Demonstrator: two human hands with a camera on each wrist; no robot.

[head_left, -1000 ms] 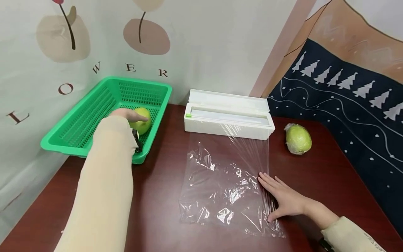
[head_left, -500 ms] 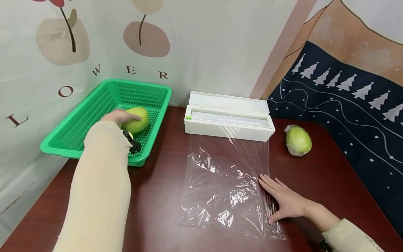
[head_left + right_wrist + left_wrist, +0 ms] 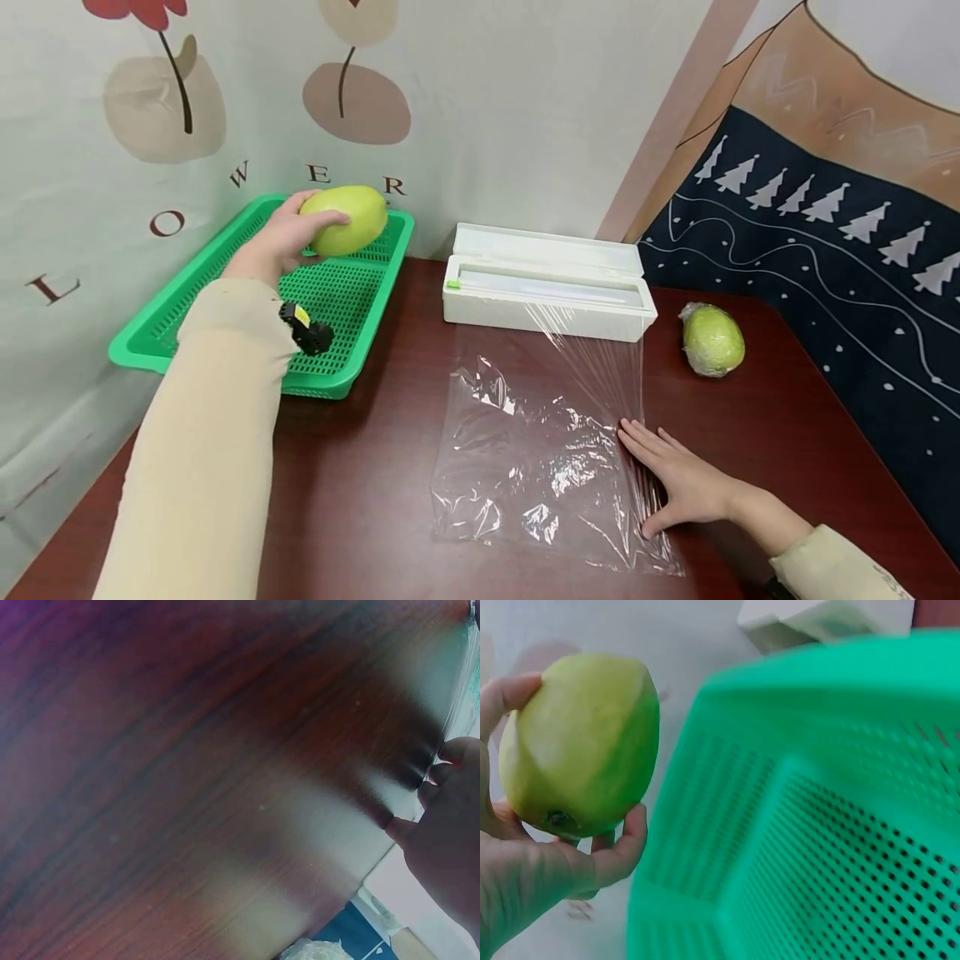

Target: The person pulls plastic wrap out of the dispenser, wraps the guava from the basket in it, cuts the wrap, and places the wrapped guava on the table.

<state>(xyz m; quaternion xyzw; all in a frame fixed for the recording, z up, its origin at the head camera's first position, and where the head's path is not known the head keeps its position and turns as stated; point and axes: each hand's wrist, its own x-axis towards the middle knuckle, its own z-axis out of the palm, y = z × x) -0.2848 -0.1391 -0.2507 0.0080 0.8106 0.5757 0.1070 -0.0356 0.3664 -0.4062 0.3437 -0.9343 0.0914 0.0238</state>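
My left hand [image 3: 273, 242] grips a smooth, oval yellow-green fruit [image 3: 351, 218] and holds it above the far part of a green plastic basket [image 3: 352, 354]. In the left wrist view, thumb and fingers wrap around the fruit [image 3: 585, 742], and a small dark spot shows at its lower end. My right hand [image 3: 678, 479] lies with fingers spread on the right edge of a sheet of clear plastic wrap [image 3: 525, 467], against the table. The sheet runs out from a white wrap dispenser [image 3: 551, 312] whose lid stands up. In the right wrist view, the fingertips [image 3: 401, 829] touch the table.
A similar fruit covered in clear wrap [image 3: 712, 340] sits at the right of the dark red-brown table [image 3: 360, 500]. The dispenser bears a small green slider [image 3: 453, 284]. Printed cloth [image 3: 510, 108] hangs closely behind the basket and dispenser.
My left hand has lifted the fruit from the basket's floor to above its rim. The right hand stays on the edge of the plastic wrap.
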